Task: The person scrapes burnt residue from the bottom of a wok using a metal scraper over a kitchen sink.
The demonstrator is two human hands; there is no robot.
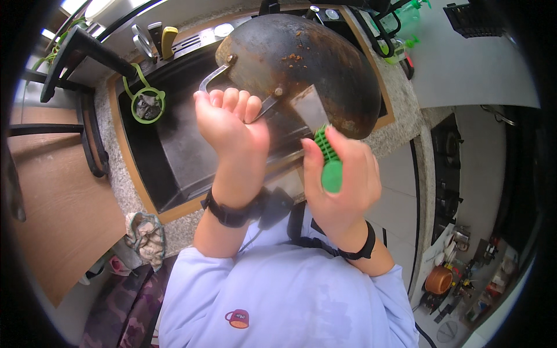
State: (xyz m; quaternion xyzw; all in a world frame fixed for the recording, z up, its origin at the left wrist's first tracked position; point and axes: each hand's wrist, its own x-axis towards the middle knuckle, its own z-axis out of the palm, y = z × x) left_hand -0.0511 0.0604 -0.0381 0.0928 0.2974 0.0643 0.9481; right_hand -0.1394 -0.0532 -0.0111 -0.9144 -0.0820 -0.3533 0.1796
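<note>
A blackened metal wok (330, 65) lies bottom up over the sink, its outside marked with rust and orange-brown flakes. My left hand (235, 115) is wrapped round the wok's metal loop handle (213, 76); the part inside my fist is hidden. In my right hand (352, 178) is a scraper with a ribbed green grip (326, 145), and its flat blade (310, 106) reaches over the wok's lower side. Whether the blade touches the metal I cannot tell. Beneath the wok shows the dark basin of the sink (187, 135).
A green-rimmed strainer (161, 106) hangs in the sink's left corner, below the black faucet (104, 56). Knives stand in a slot, one with a yellow handle (169, 41). A crumpled cloth (145, 239) drapes over the granite counter edge (178, 235). Green pump bottles (396, 48) stand at right.
</note>
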